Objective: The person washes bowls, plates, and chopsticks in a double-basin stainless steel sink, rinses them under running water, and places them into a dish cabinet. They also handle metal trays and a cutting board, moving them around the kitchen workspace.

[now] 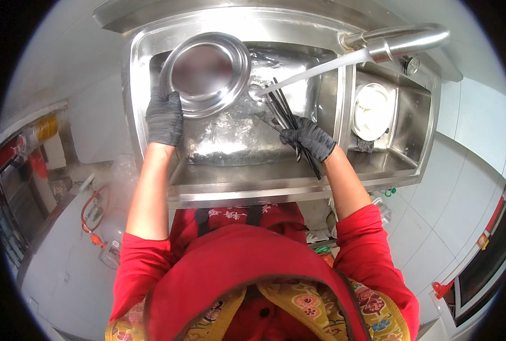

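My left hand (166,119), in a black glove, grips the near left rim of a round stainless-steel basin (239,73). The basin is held over the left part of a large steel sink bowl (219,136); its middle is blurred. In my right hand (309,137), also gloved, is a bundle of black chopsticks (285,108), with what looks like a metal utensil among them. Their far ends point away from me and up to the left. From the steel faucet (410,42) a stream of water (317,71) runs down to the left, reaching the chopstick tips by the drain.
A smaller sink bowl (411,123) on the right holds white dishes (370,113) and a dark scrubber (365,145). The sink's front edge (244,197) runs between me and the bowls. A red hose (84,213) lies at the lower left.
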A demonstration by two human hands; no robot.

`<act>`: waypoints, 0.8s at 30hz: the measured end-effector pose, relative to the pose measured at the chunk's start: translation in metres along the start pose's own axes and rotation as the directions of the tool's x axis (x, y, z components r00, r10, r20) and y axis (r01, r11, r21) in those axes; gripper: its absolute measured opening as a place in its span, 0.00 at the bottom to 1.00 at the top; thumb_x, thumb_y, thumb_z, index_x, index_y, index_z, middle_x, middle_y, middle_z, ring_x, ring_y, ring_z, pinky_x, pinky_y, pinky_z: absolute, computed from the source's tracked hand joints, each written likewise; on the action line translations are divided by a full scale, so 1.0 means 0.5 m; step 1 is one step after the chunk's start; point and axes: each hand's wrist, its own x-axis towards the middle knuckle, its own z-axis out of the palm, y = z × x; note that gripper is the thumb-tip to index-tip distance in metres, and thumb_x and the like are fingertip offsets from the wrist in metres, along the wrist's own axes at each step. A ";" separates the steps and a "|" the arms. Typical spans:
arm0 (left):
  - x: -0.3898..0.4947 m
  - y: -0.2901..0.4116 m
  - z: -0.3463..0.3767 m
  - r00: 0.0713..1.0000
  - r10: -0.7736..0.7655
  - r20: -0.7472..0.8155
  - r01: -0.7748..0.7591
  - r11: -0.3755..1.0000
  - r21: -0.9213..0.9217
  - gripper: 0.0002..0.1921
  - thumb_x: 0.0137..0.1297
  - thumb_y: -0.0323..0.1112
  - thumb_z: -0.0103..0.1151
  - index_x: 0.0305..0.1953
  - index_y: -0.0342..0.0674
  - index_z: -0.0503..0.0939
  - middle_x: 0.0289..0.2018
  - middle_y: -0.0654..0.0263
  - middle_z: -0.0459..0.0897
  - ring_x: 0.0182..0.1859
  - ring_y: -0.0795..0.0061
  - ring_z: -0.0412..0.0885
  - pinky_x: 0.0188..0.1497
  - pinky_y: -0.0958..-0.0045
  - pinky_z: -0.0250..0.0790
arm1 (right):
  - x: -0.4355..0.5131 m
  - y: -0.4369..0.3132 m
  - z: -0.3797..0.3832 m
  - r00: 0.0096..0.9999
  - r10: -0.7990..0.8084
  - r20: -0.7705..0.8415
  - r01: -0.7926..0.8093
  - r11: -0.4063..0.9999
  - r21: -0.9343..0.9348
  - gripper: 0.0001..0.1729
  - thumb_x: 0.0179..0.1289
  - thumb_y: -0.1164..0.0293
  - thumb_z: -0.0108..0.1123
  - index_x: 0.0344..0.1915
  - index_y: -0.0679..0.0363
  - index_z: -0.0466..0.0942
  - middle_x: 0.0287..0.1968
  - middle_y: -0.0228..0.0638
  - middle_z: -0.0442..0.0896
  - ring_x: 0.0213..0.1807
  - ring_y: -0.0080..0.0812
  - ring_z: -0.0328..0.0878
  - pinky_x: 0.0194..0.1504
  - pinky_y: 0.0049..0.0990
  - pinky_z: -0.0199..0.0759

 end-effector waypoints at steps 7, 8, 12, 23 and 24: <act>-0.019 -0.085 0.072 0.829 -0.451 0.330 0.556 0.724 -0.407 0.19 0.60 0.26 0.59 0.54 0.36 0.70 0.39 0.57 0.81 0.27 0.69 0.81 0.19 0.76 0.74 | 0.015 0.000 0.011 0.988 0.085 -0.129 -0.101 0.988 -0.119 0.16 0.49 0.68 0.64 0.38 0.63 0.76 0.22 0.32 0.73 0.24 0.29 0.70 0.29 0.30 0.68; -0.022 -0.094 0.083 0.777 -0.443 0.448 0.605 0.722 -0.336 0.21 0.59 0.27 0.61 0.55 0.36 0.70 0.43 0.57 0.79 0.35 0.68 0.81 0.27 0.75 0.77 | 0.018 0.006 0.015 0.976 0.144 -0.162 -0.153 0.987 -0.045 0.14 0.49 0.69 0.65 0.35 0.63 0.76 0.21 0.31 0.72 0.23 0.28 0.69 0.29 0.30 0.68; -0.031 -0.133 0.149 0.797 0.083 0.598 -0.153 0.986 0.068 0.31 0.50 0.39 0.70 0.56 0.36 0.72 0.51 0.56 0.77 0.55 0.59 0.75 0.59 0.64 0.67 | 0.048 0.055 0.024 0.929 0.213 -0.302 -0.171 0.972 0.160 0.10 0.50 0.70 0.64 0.33 0.62 0.77 0.21 0.32 0.73 0.21 0.29 0.70 0.26 0.31 0.68; -0.020 -0.246 0.285 0.876 -0.173 0.450 -0.225 0.678 0.699 0.25 0.70 0.43 0.31 0.62 0.40 0.69 0.62 0.53 0.70 0.64 0.55 0.69 0.66 0.60 0.60 | 0.122 0.073 0.062 0.963 0.215 -0.162 -0.174 0.956 0.237 0.11 0.62 0.64 0.54 0.30 0.60 0.75 0.21 0.32 0.78 0.19 0.25 0.69 0.24 0.28 0.65; -0.024 -0.245 0.280 0.825 -0.285 0.488 -0.219 0.635 0.741 0.25 0.70 0.44 0.32 0.61 0.40 0.70 0.61 0.52 0.71 0.63 0.54 0.70 0.66 0.59 0.61 | 0.115 0.063 0.071 0.971 0.214 -0.107 -0.189 0.961 0.202 0.08 0.61 0.66 0.56 0.32 0.59 0.76 0.21 0.30 0.79 0.18 0.21 0.67 0.21 0.24 0.62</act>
